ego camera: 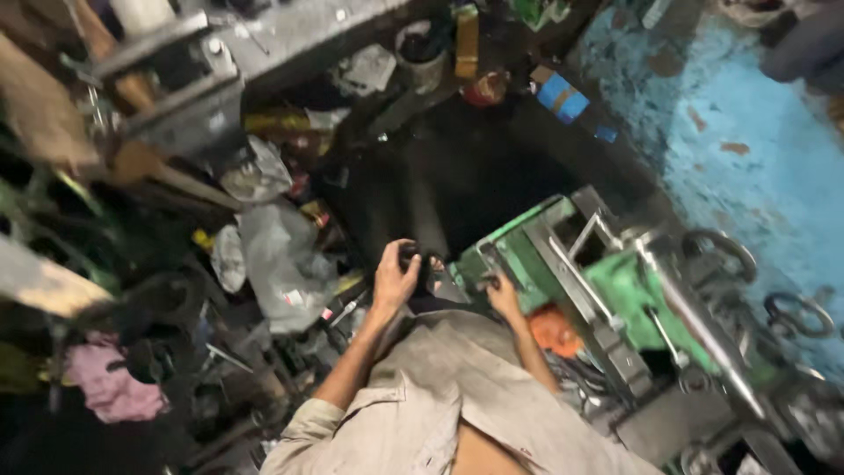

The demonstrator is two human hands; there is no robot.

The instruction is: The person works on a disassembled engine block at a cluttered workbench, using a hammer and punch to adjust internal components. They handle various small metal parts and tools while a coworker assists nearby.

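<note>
My left hand (394,280) is raised in front of my beige shirt and closed around a small dark round part (413,257). My right hand (504,295) rests against the near corner of a green metal machine (633,295). Its fingers curl on a small dark piece (489,281) at the machine's edge; whether they grip it is too blurred to tell. The two hands are a short way apart, with a dark pit-like area (457,185) behind them.
The machine has steel bars, levers and round handwheels (721,251) on the right. A blue stained wall (756,149) lies beyond it. Plastic bags (281,259), a pink cloth (110,383), tools and scrap crowd the left. A cluttered shelf (290,40) runs along the top.
</note>
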